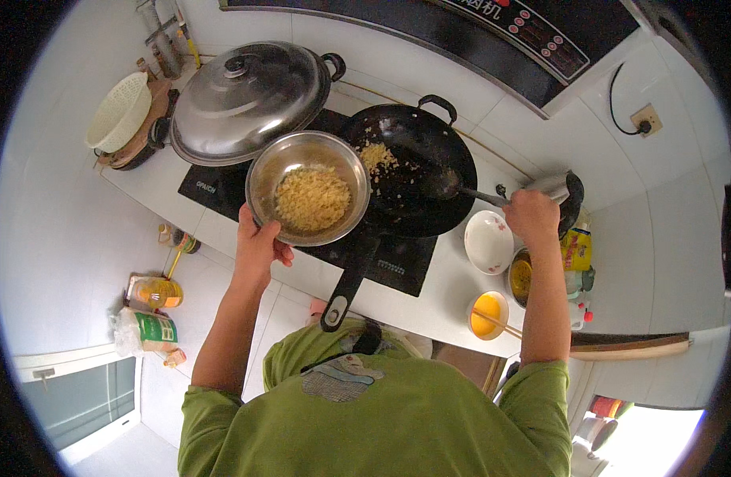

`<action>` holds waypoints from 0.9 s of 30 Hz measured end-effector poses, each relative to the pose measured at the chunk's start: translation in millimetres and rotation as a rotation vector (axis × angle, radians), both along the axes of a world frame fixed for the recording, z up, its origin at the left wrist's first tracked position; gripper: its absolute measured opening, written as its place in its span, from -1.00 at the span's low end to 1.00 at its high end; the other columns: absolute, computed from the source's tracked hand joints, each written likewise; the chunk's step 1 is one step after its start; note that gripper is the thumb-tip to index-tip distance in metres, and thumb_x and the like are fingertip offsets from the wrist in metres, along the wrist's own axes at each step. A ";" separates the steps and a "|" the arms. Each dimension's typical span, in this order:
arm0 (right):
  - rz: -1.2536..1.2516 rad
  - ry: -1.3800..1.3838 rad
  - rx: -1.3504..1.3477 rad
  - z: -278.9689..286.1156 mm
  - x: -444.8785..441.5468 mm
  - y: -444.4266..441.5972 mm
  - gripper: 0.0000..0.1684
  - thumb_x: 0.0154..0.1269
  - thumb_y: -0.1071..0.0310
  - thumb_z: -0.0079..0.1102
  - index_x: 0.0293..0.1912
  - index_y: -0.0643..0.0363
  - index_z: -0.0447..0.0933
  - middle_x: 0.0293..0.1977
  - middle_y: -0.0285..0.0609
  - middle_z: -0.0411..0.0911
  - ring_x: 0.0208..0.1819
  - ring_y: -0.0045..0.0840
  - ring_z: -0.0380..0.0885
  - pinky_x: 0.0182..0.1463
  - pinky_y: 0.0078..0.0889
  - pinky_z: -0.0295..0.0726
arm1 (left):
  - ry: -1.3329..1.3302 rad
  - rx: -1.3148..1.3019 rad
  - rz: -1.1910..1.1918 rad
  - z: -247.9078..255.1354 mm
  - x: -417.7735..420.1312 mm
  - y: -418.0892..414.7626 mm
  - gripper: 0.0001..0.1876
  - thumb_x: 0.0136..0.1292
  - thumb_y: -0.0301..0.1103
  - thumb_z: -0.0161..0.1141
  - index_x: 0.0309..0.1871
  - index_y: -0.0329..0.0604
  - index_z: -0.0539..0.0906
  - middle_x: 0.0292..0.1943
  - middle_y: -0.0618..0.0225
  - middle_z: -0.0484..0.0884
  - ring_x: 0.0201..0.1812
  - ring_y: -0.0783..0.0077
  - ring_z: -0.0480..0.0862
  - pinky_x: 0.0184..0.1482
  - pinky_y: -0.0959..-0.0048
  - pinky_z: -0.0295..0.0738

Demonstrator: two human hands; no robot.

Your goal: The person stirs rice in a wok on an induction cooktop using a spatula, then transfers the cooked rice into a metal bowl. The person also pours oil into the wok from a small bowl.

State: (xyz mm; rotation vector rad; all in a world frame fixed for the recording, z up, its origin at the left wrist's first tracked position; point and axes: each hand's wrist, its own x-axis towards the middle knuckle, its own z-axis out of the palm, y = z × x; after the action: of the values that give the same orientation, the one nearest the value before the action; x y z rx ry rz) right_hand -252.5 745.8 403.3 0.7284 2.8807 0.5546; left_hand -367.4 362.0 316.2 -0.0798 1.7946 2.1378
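Observation:
My left hand (259, 247) grips the near rim of a stainless steel bowl (261, 197), which hangs over the left edge of the wok. Yellowish crumbly food (313, 198), perhaps scrambled egg, lies in the bowl. The black wok (401, 208) stands on the cooktop, its long handle pointing towards me. A small heap of the same food (378, 158) and scattered bits cling to its left side. My right hand (533, 216) is closed around the handle of a metal spatula or ladle (481, 195), whose head rests inside the wok on the right.
A large pan with a domed steel lid (246, 101) stands on the left. Right of the wok are a white oval dish (489, 241) and a bowl of beaten egg (486, 315) with chopsticks (505, 327). A range hood (460, 42) overhangs the back. Oil bottles (156, 293) stand on the floor.

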 end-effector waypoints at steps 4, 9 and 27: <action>-0.055 -0.079 -0.085 -6.4 -25.3 11.3 -0.73 0.10 0.18 0.18 -0.26 0.11 0.64 -0.26 0.00 0.64 -0.18 -0.14 0.64 -0.12 -0.11 0.63 | -0.050 0.002 0.055 -13.5 13.6 -20.7 -0.57 0.22 -0.47 -0.04 0.17 -0.09 0.20 -0.32 0.19 0.54 -0.74 0.45 0.46 -0.77 0.53 0.40; 0.084 0.004 -0.173 -60.2 -86.3 24.4 -0.73 0.12 0.13 0.24 -0.22 0.03 0.65 -0.25 -0.03 0.64 -0.16 -0.16 0.64 -0.08 -0.09 0.61 | -0.107 0.004 0.121 -34.7 25.0 -33.8 -0.60 0.22 -0.47 -0.04 0.14 -0.10 0.23 -0.33 0.21 0.53 -0.74 0.45 0.46 -0.77 0.52 0.42; 0.631 -0.047 0.113 -5.9 -161.5 -2.6 -0.87 0.15 0.23 0.22 -0.26 -0.07 0.64 -0.31 -0.30 0.58 -0.04 -0.44 0.52 0.03 -0.15 0.44 | -0.181 -0.038 0.115 -77.1 20.3 -31.0 -0.55 0.25 -0.56 -0.15 0.20 -0.10 0.10 -0.38 0.11 0.52 -0.72 0.41 0.50 -0.76 0.46 0.46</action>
State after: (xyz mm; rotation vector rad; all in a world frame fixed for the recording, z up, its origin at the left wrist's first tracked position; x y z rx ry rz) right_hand -414.0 743.2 397.4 -0.2114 3.0175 0.7840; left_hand -347.1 331.0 239.2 -0.3826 1.7630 2.0983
